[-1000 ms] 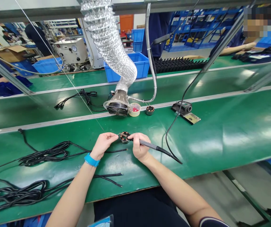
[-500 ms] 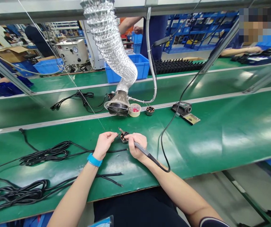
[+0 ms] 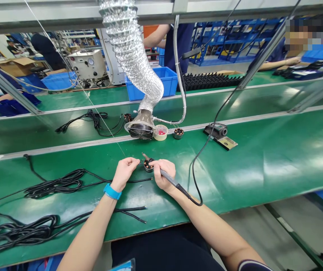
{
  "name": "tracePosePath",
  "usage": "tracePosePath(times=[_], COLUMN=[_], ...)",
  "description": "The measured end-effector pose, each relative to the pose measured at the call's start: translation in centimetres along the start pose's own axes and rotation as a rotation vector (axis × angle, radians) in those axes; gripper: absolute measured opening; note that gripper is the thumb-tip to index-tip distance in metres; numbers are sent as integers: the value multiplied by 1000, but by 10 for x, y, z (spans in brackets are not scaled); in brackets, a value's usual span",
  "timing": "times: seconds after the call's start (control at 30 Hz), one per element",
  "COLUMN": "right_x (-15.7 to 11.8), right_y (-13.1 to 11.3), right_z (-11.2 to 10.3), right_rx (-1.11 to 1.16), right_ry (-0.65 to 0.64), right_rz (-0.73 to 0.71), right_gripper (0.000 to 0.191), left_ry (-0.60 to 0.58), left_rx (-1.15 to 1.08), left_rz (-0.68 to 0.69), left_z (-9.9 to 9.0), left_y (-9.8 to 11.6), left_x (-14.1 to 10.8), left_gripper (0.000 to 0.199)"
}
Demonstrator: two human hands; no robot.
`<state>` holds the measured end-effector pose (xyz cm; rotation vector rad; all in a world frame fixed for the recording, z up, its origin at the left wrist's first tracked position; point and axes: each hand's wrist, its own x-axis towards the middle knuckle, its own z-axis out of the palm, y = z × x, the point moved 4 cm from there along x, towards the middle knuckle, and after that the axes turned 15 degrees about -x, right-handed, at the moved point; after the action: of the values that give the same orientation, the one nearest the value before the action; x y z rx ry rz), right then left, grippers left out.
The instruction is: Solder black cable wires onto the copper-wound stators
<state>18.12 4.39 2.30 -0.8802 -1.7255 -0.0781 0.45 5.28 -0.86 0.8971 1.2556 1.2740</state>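
Containers: a tape roll (image 3: 160, 138) is lying flat near the front bench's rail, with something red and white showing inside its ring; the red patch is too small to identify. On the far bench a blue bin (image 3: 169, 86) is standing behind the foil duct (image 3: 147, 71), its contents hidden by its front wall and the duct. A second blue bin (image 3: 58, 82) is sitting farther left, beside an open cardboard box (image 3: 16, 68); what either is holding, cannot tell. Grip: the right hand (image 3: 164, 174) is closing around a soldering iron (image 3: 169, 178) pen-fashion, the cord trailing off behind the handle, the iron's front end reaching over a copper-wound ring (image 3: 148, 169). Contact between tip and ring: cannot tell. The left hand (image 3: 124, 173) is pinching thumb and fingertips together on a thin strand, whose end is pointing toward the ring's left side. The ring is resting on the green bench (image 3: 252, 162) between the two hands, nearer the right fingers. A similar wound ring (image 3: 179, 134) is sitting just right of the tape roll; the iron stand (image 3: 216, 130) is standing farther right. Coiled black cables (image 3: 55, 184) are lying left of the left hand.
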Motion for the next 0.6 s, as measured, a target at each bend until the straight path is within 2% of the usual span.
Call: tracePosePath(times=[0.17, 0.3, 0.33, 0.4, 0.47, 0.5, 0.53, 0.6], right_x=[3, 7, 8, 8, 8, 8, 8, 9], right_y=[4, 21, 29, 50, 76, 91, 106, 134], right_z=[-4, -25, -31, -43, -50, -51, -50, -44], right_rx=[-58, -129, -158, -217, -267, -292, -324, -407], right_ry=[42, 126, 139, 146, 136, 128, 115, 94], right_rz=[-11, -37, -37, 2, 106, 168, 228, 310], right_gripper=[23, 22, 21, 20, 21, 22, 23, 26], left_ry=[-20, -74, -45, 112, 281, 300, 253, 52], left_rx=[-38, -78, -70, 17, 180, 275, 371, 546], left_rz=[-25, -29, 19, 196, 400, 474, 520, 567], left_z=[0, -5, -8, -14, -16, -12, -4, 16], left_y=[-3, -7, -5, 3, 14, 17, 17, 11], left_x=[2, 6, 6, 2, -10, -16, -21, -28], left_gripper=[42, 41, 40, 35, 30, 28, 26, 21])
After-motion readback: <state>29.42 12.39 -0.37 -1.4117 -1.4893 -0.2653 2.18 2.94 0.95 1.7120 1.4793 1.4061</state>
